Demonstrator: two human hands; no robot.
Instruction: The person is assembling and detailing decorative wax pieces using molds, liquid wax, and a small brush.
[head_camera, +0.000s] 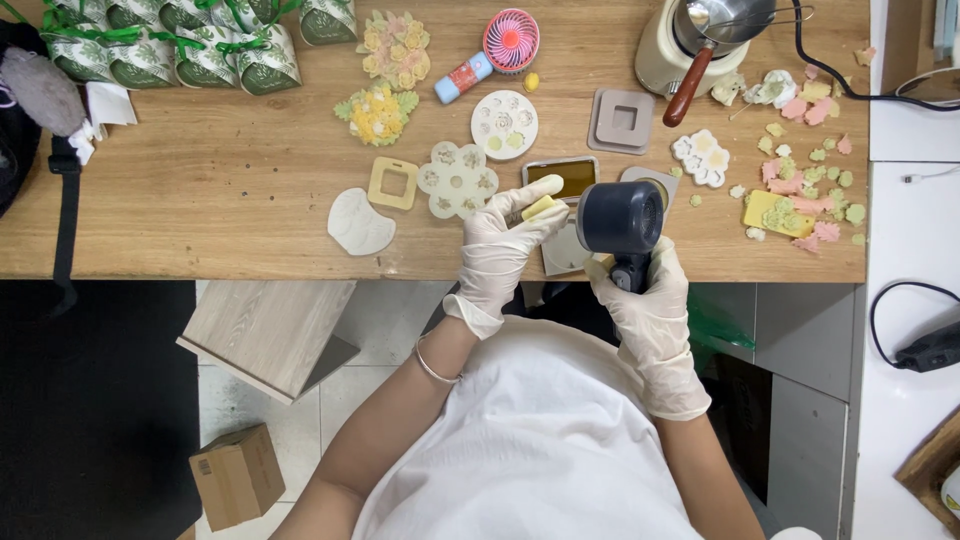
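Gloves of thin white rubber cover both hands: the left hand (497, 243) pinches a small pale yellow block (541, 207), the right hand (648, 300) grips a round-barrelled dark blue heat gun (620, 218) over the wooden table (250, 180).

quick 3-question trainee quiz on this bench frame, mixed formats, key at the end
1. True or false: the right hand grips a dark blue handheld tool by its handle.
2. What does the left hand pinch between its fingertips? A) a pale yellow piece B) the pink mini fan C) the square wooden frame
3. Fill in: both hands wear thin white ____.

Key: 1 true; 2 A; 3 gloves.
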